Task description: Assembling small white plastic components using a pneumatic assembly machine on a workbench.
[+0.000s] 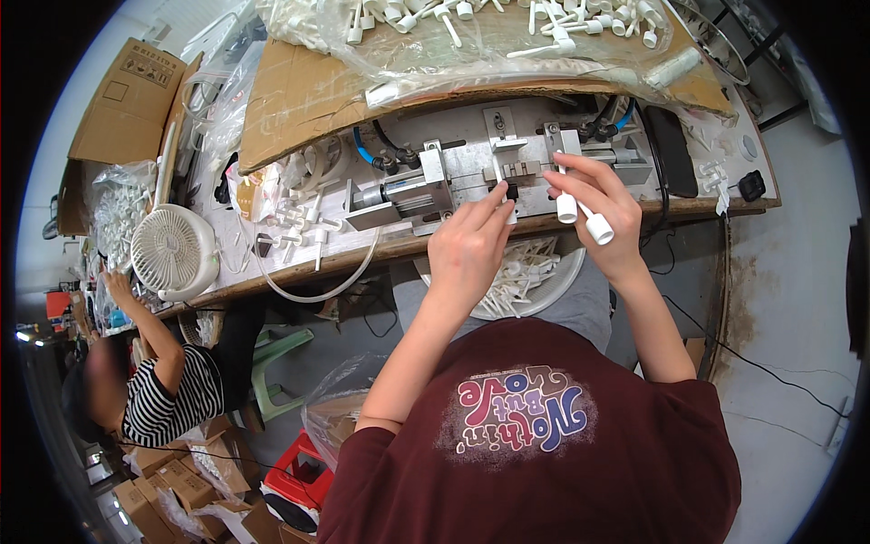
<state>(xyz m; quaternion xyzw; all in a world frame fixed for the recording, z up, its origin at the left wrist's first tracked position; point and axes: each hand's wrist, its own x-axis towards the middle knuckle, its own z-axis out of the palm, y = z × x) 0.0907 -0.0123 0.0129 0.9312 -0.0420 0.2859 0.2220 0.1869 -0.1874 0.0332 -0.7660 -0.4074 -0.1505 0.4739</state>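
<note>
My left hand (467,247) reaches to the metal press fixture (426,186) on the bench, its fingertips pinching a small white plastic part at the fixture's slot. My right hand (598,195) is just to the right of it, holding two white plastic pump pieces (584,218), with its index finger touching the fixture. A white bowl (566,276) of several white plastic pieces rests on my lap below both hands.
Clear bags of white pump parts (471,27) lie on cardboard (308,91) behind the fixture. A small white fan (172,247) stands at the bench's left. A black phone (671,150) lies at right. Another person in a striped shirt (172,394) works at left, near cardboard boxes (172,490).
</note>
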